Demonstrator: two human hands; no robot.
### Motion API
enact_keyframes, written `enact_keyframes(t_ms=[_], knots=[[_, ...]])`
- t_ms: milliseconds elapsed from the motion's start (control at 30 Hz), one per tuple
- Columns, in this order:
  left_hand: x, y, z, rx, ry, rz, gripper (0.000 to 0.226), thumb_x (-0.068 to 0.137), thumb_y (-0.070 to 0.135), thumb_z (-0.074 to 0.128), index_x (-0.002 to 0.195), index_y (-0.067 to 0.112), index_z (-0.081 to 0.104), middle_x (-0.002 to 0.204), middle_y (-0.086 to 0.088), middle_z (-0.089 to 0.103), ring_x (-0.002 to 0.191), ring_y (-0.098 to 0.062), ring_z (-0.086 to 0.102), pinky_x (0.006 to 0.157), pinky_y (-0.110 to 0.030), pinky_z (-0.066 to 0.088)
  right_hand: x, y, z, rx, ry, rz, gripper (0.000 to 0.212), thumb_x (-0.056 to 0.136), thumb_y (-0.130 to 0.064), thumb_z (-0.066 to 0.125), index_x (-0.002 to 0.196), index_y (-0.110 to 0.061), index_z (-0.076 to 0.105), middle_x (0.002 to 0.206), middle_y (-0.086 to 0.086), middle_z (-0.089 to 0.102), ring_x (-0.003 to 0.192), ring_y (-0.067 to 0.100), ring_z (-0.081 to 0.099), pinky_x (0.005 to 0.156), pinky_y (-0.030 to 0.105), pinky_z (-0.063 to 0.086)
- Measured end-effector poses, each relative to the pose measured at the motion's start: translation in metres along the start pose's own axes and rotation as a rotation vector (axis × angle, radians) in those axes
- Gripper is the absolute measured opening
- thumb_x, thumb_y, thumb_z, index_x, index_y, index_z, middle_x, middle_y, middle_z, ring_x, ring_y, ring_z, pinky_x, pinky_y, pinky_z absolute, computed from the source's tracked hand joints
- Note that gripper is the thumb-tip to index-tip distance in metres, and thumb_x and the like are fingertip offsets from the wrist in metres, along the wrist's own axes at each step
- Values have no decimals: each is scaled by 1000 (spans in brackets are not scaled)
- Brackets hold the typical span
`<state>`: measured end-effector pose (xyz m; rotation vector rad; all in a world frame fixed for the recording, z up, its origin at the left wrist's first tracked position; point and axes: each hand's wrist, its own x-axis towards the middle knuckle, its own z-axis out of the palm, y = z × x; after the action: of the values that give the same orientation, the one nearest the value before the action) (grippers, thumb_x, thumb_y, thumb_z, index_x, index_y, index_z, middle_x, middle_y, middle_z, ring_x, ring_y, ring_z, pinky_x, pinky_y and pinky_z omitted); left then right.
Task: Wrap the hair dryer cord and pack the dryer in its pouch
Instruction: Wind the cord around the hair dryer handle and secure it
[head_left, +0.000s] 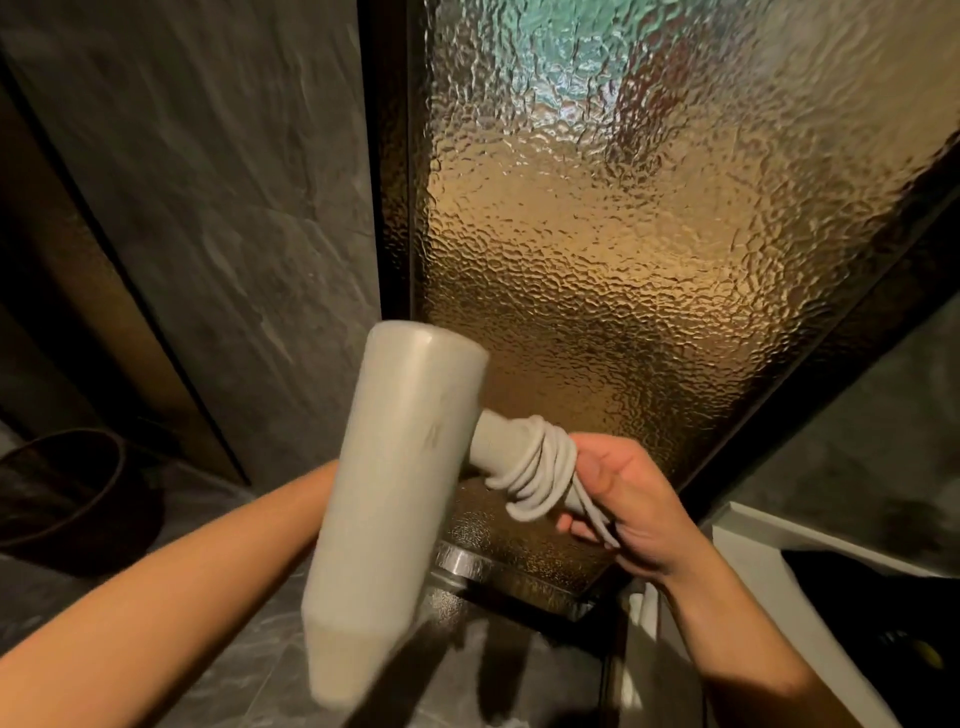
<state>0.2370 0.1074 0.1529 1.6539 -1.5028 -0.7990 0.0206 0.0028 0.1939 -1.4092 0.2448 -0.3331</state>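
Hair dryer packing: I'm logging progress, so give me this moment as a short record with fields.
object: pale grey plastic hair dryer, barrel nozzle down
cord: matching grey cord, several loops coiled around the handle
right hand: right hand grips handle end and cord
left hand: hidden behind the barrel, forearm reaching to it
pouch: not identifiable
background: textured amber glass door

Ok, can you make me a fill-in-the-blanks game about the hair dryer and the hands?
1. The cord is looped around the dryer's ____.
2. The ____ hand grips the end of the handle and the loose cord.
3. The dryer is pale, and its nozzle points ____ toward the floor.
4. Behind the dryer stands a bumpy ____ door.

Missing words: handle; right; down; glass
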Motion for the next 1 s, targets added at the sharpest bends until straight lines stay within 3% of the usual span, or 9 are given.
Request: enact_keyframes(t_ms=[67,133,233,400,500,633,733,833,1000], knots=[[-14,-1,24,-98,116,-12,52,88,43,55,86,-6,74,71,-12,64,60,-14,55,57,-19,43,2,-1,2,69,145,-14,58,73,-61,80,100,-9,78,64,13,67,45,8,61,36,13,44],[-23,3,34,-151,86,-41,44,101,35,50,89,-2,72,78,-9,65,69,-14,56,69,-20,48,7,3,2,28,333,-34,50,81,-54,74,93,-5,77,59,12,64,42,9,53,36,15,40],[-34,6,33,155,86,-45,35,103,40,43,88,22,69,74,-6,66,67,-13,57,71,-35,47,15,10,2,-221,602,5,47,89,-47,68,79,-1,74,56,8,65,45,11,52,44,20,39],[-45,23,19,714,64,-8,28,101,45,38,91,25,55,84,0,68,77,-22,66,67,-39,53,22,29,-6,-699,799,135,39,88,-50,70,71,-15,68,62,-2,67,57,13,60,48,25,40],[-42,40,-8,964,81,89,21,98,46,46,91,27,52,90,2,68,80,-24,67,66,-39,54,20,40,-8,-906,744,234,40,87,-56,66,80,-17,64,72,-1,68,64,14,61,49,29,37],[-22,59,-35,1155,80,230,16,92,40,59,87,26,53,83,4,63,75,-22,67,55,-35,49,15,41,-4,-991,575,286,36,89,-55,65,80,-21,58,73,-5,65,62,10,59,46,27,34],[-6,72,-54,1216,114,352,24,91,48,52,82,26,50,77,3,61,74,-23,66,51,-34,43,12,41,-7,-1033,397,244,36,88,-56,65,79,-22,59,69,-6,65,62,12,59,49,30,37],[5,87,-70,1126,123,416,48,87,64,35,82,21,55,79,1,63,76,-25,65,51,-34,41,6,38,-13,-917,232,202,43,84,-61,65,73,-20,61,60,-6,60,54,11,51,54,34,36],[25,72,-71,810,-1,405,53,85,70,47,78,19,58,71,3,61,67,-20,58,56,-42,49,-8,20,-14,-438,-32,122,49,83,-57,73,80,-8,67,68,12,67,59,21,62,58,35,46]])
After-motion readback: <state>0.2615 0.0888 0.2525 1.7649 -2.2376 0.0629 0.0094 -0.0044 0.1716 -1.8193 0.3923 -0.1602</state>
